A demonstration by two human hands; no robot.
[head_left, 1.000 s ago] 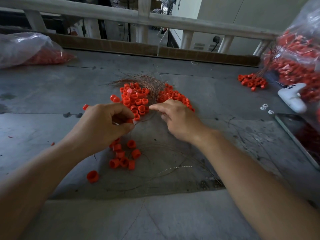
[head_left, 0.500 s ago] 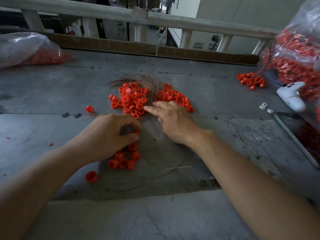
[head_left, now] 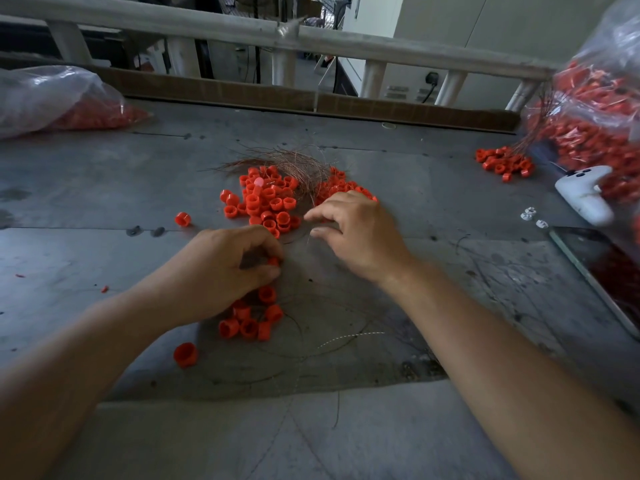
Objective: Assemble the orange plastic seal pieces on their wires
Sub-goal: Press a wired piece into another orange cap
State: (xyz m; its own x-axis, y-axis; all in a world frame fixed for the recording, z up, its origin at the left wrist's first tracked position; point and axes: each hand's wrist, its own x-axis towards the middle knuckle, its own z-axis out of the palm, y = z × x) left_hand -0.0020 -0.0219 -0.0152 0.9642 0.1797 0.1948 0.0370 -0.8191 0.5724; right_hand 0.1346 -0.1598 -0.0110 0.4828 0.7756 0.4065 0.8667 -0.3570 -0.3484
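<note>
One orange seal piece (head_left: 273, 260) pinched in the curled left hand (head_left: 221, 271); right hand (head_left: 360, 233) loosely spread, gripping nothing

A scuffed grey table (head_left: 86, 188) bears orange seal pieces (head_left: 268, 202), wires (head_left: 298, 164), a plastic bag (head_left: 45, 95) and a white controller (head_left: 581, 195).

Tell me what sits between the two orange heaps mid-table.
A bundle of thin coppery wires runs between the left heap and the right heap; the head view shows it.
</note>
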